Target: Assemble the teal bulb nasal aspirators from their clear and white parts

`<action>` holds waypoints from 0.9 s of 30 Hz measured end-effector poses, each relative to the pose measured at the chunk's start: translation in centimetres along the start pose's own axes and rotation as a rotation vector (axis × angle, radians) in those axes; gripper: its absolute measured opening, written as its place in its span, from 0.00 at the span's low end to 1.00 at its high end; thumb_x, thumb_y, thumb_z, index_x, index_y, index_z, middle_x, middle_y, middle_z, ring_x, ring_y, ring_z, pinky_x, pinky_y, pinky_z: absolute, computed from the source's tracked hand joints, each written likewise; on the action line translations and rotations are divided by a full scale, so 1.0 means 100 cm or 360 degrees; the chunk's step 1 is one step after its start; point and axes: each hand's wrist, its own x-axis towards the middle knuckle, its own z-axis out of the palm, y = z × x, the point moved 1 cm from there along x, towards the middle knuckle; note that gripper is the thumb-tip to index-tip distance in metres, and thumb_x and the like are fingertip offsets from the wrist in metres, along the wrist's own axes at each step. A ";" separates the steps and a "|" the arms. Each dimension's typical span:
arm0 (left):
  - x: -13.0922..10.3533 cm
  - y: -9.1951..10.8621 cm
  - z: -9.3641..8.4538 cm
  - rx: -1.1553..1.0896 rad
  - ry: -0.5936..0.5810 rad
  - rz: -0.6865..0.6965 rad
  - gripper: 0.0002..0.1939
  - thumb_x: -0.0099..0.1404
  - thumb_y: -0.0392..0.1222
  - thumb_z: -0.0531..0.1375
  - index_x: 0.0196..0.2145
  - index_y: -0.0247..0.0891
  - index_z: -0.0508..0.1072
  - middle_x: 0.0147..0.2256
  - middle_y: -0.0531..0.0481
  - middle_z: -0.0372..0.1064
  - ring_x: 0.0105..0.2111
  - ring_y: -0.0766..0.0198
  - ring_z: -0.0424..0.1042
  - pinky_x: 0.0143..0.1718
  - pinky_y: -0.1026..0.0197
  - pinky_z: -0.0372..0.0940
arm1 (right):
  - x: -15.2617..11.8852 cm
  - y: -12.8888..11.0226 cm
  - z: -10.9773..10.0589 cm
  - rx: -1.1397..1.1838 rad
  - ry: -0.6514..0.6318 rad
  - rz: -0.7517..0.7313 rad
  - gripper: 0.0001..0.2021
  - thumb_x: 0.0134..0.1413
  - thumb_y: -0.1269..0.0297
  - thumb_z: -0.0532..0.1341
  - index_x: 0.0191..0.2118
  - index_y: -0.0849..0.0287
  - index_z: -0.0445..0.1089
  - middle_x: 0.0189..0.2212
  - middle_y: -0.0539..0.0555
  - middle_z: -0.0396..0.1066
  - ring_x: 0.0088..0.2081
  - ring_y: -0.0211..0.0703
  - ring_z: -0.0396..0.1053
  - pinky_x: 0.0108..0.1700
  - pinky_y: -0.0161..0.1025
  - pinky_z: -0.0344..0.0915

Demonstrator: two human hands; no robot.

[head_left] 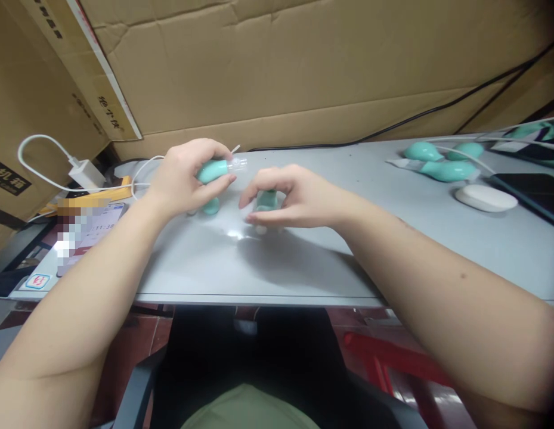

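Note:
My left hand (182, 179) is closed around a teal bulb (213, 171) with a clear plastic tip (238, 164) pointing right. Below it, a small teal round piece (211, 206) stands on the grey table. To the right, my right hand (285, 199) curves in a C shape, thumb and fingertips apart. A pale teal piece (266, 201) shows between its thumb and fingers; its lower part is behind the thumb and blurred. Whether the hand touches that piece is unclear.
Several teal bulbs (446, 170) lie at the right back, beside a white rounded case (486, 198) and a dark tablet-like slab (531, 193). At left are a phone (95, 238) and a white charger (86, 176) with cable. Cardboard (303, 71) walls the back.

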 end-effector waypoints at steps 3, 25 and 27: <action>0.000 0.000 0.000 0.0017 -0.0021 -0.0012 0.15 0.73 0.54 0.65 0.48 0.42 0.83 0.44 0.47 0.86 0.42 0.54 0.83 0.49 0.51 0.78 | 0.000 0.001 -0.002 0.0181 0.0044 0.0059 0.08 0.59 0.59 0.78 0.39 0.56 0.83 0.39 0.54 0.85 0.43 0.49 0.78 0.35 0.41 0.69; 0.000 0.002 0.001 -0.0037 -0.0042 -0.0006 0.13 0.73 0.52 0.65 0.47 0.43 0.82 0.43 0.48 0.85 0.40 0.55 0.82 0.47 0.51 0.77 | 0.003 0.009 -0.001 0.0368 0.0144 0.0010 0.12 0.58 0.57 0.81 0.37 0.54 0.80 0.35 0.52 0.83 0.39 0.47 0.79 0.47 0.46 0.76; 0.000 0.002 0.000 -0.0051 -0.0029 0.0030 0.12 0.73 0.51 0.65 0.47 0.43 0.82 0.42 0.48 0.85 0.40 0.56 0.82 0.46 0.52 0.76 | 0.003 0.009 -0.002 0.0369 0.0167 0.0011 0.13 0.58 0.57 0.82 0.37 0.54 0.80 0.35 0.52 0.82 0.39 0.46 0.78 0.47 0.45 0.76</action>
